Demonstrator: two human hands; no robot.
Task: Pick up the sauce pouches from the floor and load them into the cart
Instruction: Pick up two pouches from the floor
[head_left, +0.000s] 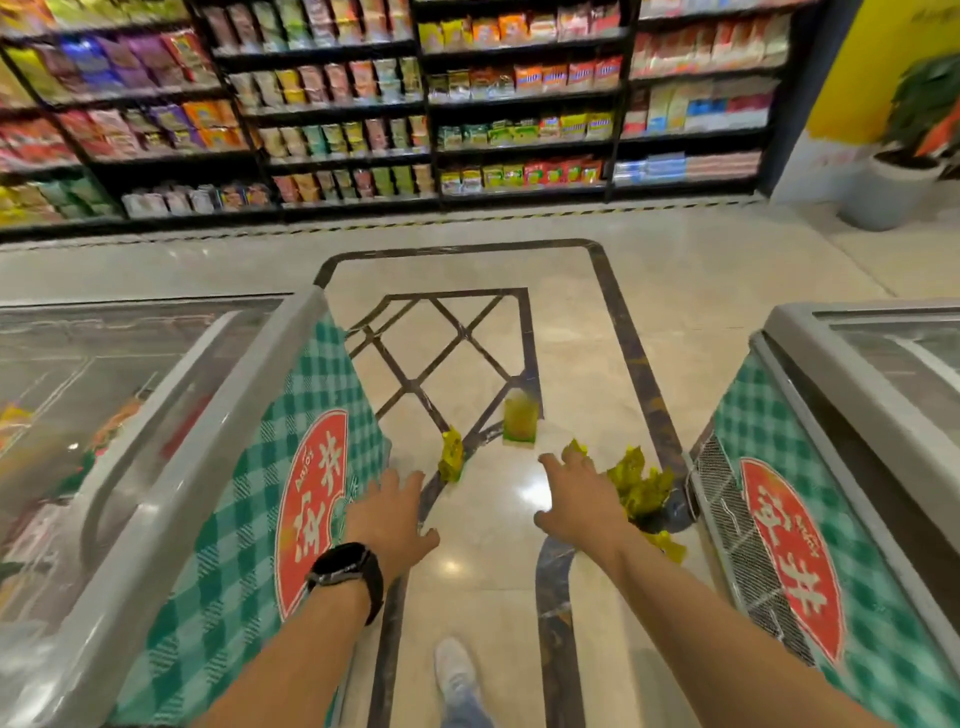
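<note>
Head view: a person is reaching both hands down toward sauce pouches (667, 545) that are lying scattered on the floor (571, 322) of a shop aisle. The left hand (392, 512), wearing a watch (345, 571) at the wrist, is spreading its fingers wide and holding nothing. A single pouch (451, 454) is lying just beyond its fingertips. The right hand (576, 499) is likewise extending relaxed fingers and gripping nothing. Its fingertips are overlapping the near edge of a heap of pouches (641, 488) to its right, though whether they are touching cannot be told. An upright pouch (521, 420) is standing farther ahead, between the two hands. The splayed fingers are probably preparing to gather several pouches at once. The left freezer (156, 415) and the right freezer (831, 467) are flanking the arms, each outside its hand, narrowing the working space. No cart is appearing in view, so loading is judged not yet begun.
</note>
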